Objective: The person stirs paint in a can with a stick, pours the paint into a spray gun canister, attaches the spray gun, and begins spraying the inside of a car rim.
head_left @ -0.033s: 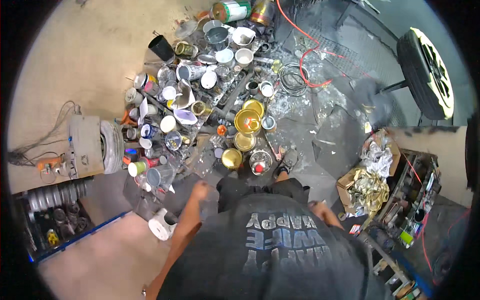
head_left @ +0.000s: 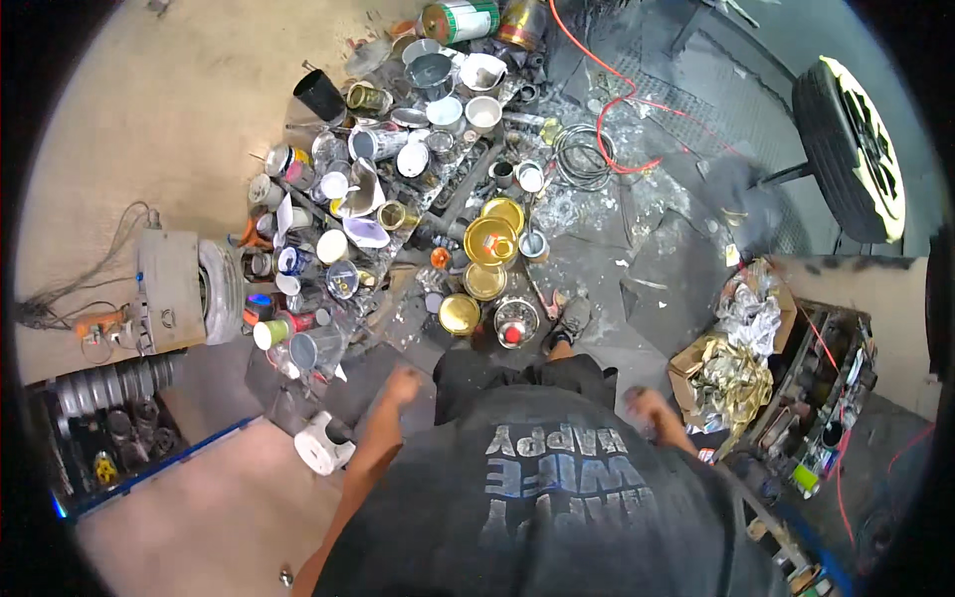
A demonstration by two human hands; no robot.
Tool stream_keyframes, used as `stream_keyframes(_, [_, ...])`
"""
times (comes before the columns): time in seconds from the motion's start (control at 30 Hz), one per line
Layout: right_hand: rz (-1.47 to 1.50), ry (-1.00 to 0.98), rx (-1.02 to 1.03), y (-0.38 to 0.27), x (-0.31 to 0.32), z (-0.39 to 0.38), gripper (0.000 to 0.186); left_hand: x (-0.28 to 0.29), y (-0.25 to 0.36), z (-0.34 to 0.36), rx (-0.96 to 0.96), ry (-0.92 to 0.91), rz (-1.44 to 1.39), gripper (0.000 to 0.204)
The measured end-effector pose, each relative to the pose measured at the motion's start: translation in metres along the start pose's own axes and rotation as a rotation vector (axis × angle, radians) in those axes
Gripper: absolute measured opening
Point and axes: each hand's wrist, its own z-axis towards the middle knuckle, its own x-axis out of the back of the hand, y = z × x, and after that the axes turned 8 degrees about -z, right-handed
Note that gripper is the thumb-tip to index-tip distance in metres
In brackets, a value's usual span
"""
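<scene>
My left hand hangs beside my left thigh, above the dark floor. Nearest to it on the floor is a cluster of used cups and tins. On the other side, my right hand is near a carton stuffed with crumpled gold and clear wrapping. Both hands are small and blurred, so how their fingers are set cannot be made out. No object shows in either. Before my feet lie gold tin lids and a round tin with a red piece in it.
Dirty paint cups, tins and pots cover the floor ahead and left. A red hose and a coiled cable lie beyond. A wheel stands raised at far right. A white ring-shaped thing sits at left.
My right hand has swung slightly outward and forward. My left hand has shifted only a little, and the view has moved slightly.
</scene>
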Motion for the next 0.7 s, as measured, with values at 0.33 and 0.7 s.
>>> stream_keyframes(0.33, [0.493, 0.857, 0.315, -0.222, 0.305, -0.017, 0.028, -0.123, 0.128, -0.034, -0.054, 0.011, -0.086, 0.034])
stream_keyframes(0.7, [-0.648, 0.606, 0.338, -0.263, 0.206, 0.006, 0.064, -0.139, 0.169, -0.013, 0.023, 0.228, -0.451, 0.03])
